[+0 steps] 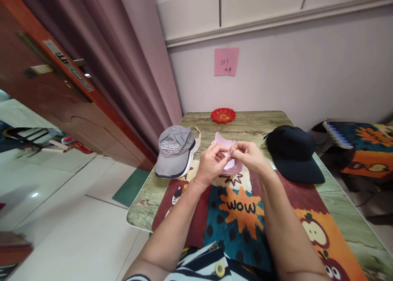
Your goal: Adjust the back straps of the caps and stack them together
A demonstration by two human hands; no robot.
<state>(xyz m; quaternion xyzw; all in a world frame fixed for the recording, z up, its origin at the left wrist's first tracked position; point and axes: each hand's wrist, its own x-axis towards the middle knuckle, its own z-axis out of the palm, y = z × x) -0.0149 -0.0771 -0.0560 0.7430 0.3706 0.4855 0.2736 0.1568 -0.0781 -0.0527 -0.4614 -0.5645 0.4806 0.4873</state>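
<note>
Over the middle of the table I hold a pale pink cap (223, 140), partly hidden by my fingers. My left hand (210, 162) is closed, its thumb and fingers pinching the cap at the centre. Against it, my right hand (250, 155) pinches the same spot, where a small shiny metal-looking piece (229, 154) shows between the fingertips. A grey cap (175, 148) with white lettering lies left of my left hand, over a white one (194, 154). To the right of my right hand sits a black cap (291, 152), its brim towards me.
A red scalloped dish (223, 115) stands at the table's back edge. A colourful cloth (238, 240) marked "WOW" covers the front of the wooden-patterned table (141, 209). At left are an open door (92, 113) and a curtain (135, 47); a pink note (226, 62) hangs on the wall.
</note>
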